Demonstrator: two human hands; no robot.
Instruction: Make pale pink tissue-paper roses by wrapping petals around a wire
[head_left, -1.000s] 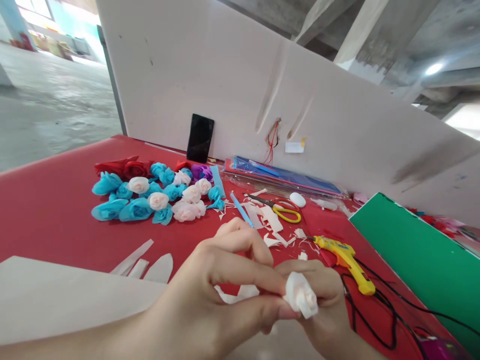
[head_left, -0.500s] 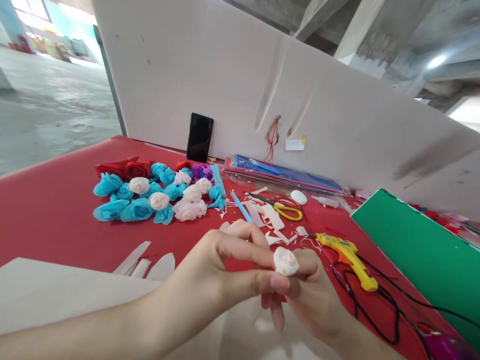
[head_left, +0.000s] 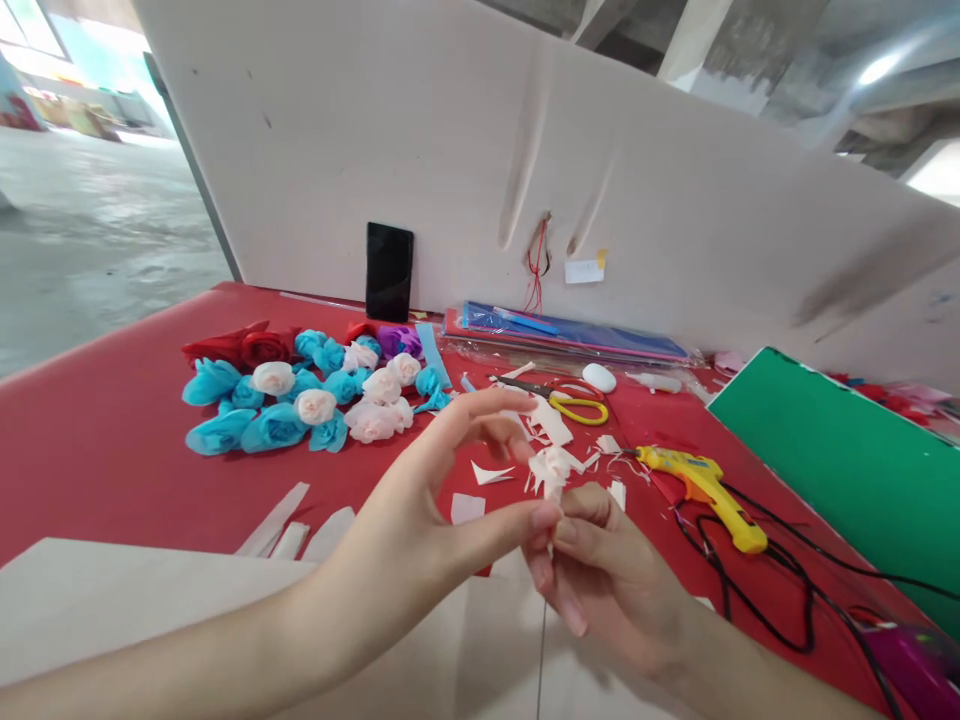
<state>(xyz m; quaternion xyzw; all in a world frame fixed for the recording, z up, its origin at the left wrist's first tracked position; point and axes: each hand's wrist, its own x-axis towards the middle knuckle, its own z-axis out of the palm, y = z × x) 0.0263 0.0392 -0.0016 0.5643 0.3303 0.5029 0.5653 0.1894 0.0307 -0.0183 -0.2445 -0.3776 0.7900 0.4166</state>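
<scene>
A small pale pink paper rose (head_left: 551,468) stands upright between my hands, above the near part of the red table. My right hand (head_left: 611,575) pinches the rose's narrow base between thumb and fingers. My left hand (head_left: 427,515) is curved around the rose's left side, its fingers arched apart from the thumb. The left thumb tip rests by the base, while the left fingertips are close to the petals; whether they touch is unclear. Cut paper scraps (head_left: 469,508) lie on the table behind the hands.
Finished blue, pink, red and purple paper flowers (head_left: 274,425) lie at left. Scissors (head_left: 577,408) and a yellow glue gun (head_left: 701,487) with a black cord are to the right, before a green board (head_left: 840,470). A phone (head_left: 388,272) leans on the white partition (head_left: 337,130).
My left fingers have opened away from the petals and lifted. The rose has tipped from facing me to more upright and risen slightly, still in my right hand.
</scene>
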